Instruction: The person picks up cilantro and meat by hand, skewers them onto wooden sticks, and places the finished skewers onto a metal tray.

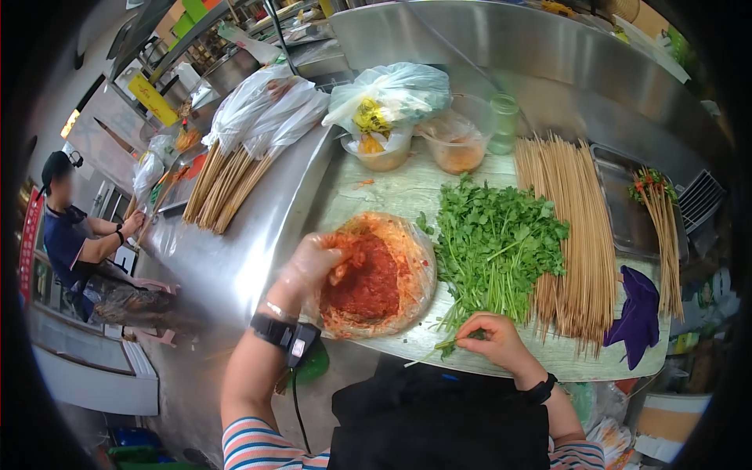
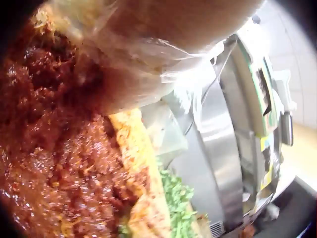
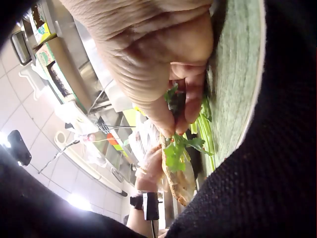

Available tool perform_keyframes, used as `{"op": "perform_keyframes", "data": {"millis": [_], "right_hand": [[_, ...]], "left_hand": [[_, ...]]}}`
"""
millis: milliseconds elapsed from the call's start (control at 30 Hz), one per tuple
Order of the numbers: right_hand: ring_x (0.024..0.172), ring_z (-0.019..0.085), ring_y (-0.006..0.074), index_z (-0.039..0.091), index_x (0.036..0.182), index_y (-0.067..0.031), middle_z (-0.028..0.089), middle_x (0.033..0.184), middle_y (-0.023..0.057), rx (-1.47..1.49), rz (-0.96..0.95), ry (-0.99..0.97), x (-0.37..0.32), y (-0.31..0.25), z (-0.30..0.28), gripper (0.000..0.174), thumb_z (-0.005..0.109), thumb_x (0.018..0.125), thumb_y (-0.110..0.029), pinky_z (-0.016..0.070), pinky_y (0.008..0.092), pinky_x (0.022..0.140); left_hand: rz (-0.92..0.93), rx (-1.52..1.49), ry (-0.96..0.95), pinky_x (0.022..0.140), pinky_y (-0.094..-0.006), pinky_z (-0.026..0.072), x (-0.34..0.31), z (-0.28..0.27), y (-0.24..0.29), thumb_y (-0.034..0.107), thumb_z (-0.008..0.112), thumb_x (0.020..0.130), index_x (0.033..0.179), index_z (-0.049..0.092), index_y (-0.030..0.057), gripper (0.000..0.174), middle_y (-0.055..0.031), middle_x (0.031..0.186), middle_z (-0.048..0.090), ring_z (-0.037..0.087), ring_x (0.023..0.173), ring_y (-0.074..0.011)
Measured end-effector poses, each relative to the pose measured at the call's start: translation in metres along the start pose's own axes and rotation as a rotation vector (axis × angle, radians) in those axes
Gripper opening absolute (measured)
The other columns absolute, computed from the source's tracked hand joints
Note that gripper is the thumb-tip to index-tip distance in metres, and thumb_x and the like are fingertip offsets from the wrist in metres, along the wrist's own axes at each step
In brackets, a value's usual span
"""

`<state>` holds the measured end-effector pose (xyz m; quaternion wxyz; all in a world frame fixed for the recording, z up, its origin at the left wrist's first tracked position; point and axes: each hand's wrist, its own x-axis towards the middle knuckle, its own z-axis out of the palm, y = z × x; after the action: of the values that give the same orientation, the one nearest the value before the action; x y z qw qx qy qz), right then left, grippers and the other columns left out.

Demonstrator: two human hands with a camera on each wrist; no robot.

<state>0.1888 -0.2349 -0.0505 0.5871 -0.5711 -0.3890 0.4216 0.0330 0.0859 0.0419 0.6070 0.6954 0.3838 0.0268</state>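
Left of centre, our gloved left hand [image 1: 313, 261] is at red paste [image 1: 366, 288]; we cannot tell its fingers' hold. Lower right of centre, our right hand [image 1: 499, 341] pinches a herb sprig [image 3: 177, 154].

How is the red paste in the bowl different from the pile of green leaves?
The red paste is wet and lumpy, but the green leaves are frilly, with thin stems. The paste sits inside a round bowl, while the leaves lie in a loose heap with no bowl around them. Both are on the same table, side by side.
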Motion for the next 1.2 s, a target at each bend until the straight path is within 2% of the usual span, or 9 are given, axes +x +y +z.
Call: {"op": "perform_keyframes", "data": {"millis": [133,267,433,533,733,833,1033,1167,1200], "right_hand": [[0.08,0.061,0.0138,0.066,0.083,-0.0012,0.064,0.085,0.0053,-0.009,-0.02,0.006,0.0,-0.002,0.0,0.008,0.07,0.077,-0.001,0.0472,0.0256,0.072],[0.081,0.061,0.0143,0.065,0.084,0.0012,0.064,0.088,0.0072,0.005,-0.005,0.011,-0.001,-0.001,0.001,0.01,0.07,0.076,0.004,0.048,0.0257,0.073],[0.084,0.06,0.0144,0.066,0.086,0.0005,0.064,0.09,0.0069,0.125,0.016,0.006,-0.005,-0.01,0.006,0.009,0.069,0.077,0.002,0.0475,0.0265,0.076],[0.087,0.06,0.015,0.065,0.088,-0.0002,0.063,0.092,0.0073,0.031,-0.141,-0.044,-0.001,-0.042,0.012,0.011,0.068,0.078,0.002,0.0473,0.0268,0.078],[0.079,0.062,0.0164,0.065,0.087,-0.0012,0.064,0.085,0.0056,-0.05,-0.166,-0.039,0.033,-0.095,0.032,0.01,0.069,0.078,-0.001,0.0492,0.0275,0.073],[0.076,0.063,0.0172,0.064,0.085,-0.0006,0.065,0.084,0.0065,-0.248,-0.428,0.046,0.055,-0.099,0.045,0.01,0.07,0.077,-0.002,0.0497,0.0282,0.07],[0.083,0.063,0.0177,0.066,0.084,-0.0012,0.065,0.089,0.0075,-0.311,-0.351,0.033,0.062,-0.095,0.047,0.009,0.07,0.076,-0.002,0.0494,0.0281,0.074],[0.085,0.061,0.0165,0.065,0.092,-0.0023,0.063,0.095,0.007,-0.319,-0.386,0.139,0.058,-0.087,0.046,0.016,0.071,0.077,-0.004,0.049,0.0267,0.073],[0.085,0.06,0.0159,0.065,0.095,-0.0027,0.062,0.096,0.0068,-0.311,-0.335,0.177,0.051,-0.097,0.04,0.019,0.072,0.077,-0.005,0.0488,0.0262,0.072]], "left_hand": [[0.197,-0.657,-0.179,0.059,-0.0264,0.0513,-0.028,0.022,-0.01,0.005,0.062,0.086,0.104,0.06,-0.0053,0.021,-0.014,0.089,0.066,0.062,0.07,-0.0161],[0.256,-0.661,-0.038,0.075,-0.0376,0.0572,-0.041,0.041,-0.025,0.012,0.065,0.085,0.11,0.055,-0.0042,0.031,-0.0166,0.1,0.064,0.066,0.083,-0.0268],[0.57,-0.257,0.174,0.084,-0.0259,0.048,-0.039,0.053,-0.036,0.002,0.058,0.086,0.099,0.065,-0.0054,0.017,-0.01,0.106,0.064,0.059,0.096,-0.0143],[0.682,-0.003,0.237,0.082,-0.0259,0.0486,-0.044,0.052,-0.037,0.003,0.058,0.085,0.093,0.067,-0.0054,0.015,-0.0082,0.106,0.064,0.059,0.094,-0.0133],[0.364,-0.724,0.03,0.069,-0.0234,0.0464,-0.069,0.091,-0.032,0.011,0.054,0.091,0.098,0.064,-0.0011,0.018,-0.0024,0.095,0.063,0.056,0.077,-0.009],[0.335,-0.669,-0.039,0.063,-0.0229,0.0433,-0.074,0.098,-0.043,0.01,0.051,0.093,0.103,0.064,0.0001,0.019,-0.0004,0.088,0.062,0.052,0.072,-0.0057],[0.383,-0.535,-0.032,0.069,-0.0231,0.0481,-0.09,0.104,-0.024,-0.001,0.061,0.082,0.108,0.063,-0.0039,0.027,-0.0051,0.094,0.066,0.06,0.079,-0.0101],[0.368,-0.362,0.076,0.072,-0.0247,0.05,-0.073,0.104,-0.051,-0.002,0.059,0.08,0.101,0.065,-0.0032,0.022,-0.0055,0.092,0.067,0.062,0.081,-0.0116],[0.411,-0.351,0.109,0.065,-0.024,0.0493,-0.064,0.107,-0.061,-0.003,0.048,0.081,0.103,0.063,-0.0052,0.026,-0.0067,0.086,0.065,0.06,0.079,-0.012]]}}
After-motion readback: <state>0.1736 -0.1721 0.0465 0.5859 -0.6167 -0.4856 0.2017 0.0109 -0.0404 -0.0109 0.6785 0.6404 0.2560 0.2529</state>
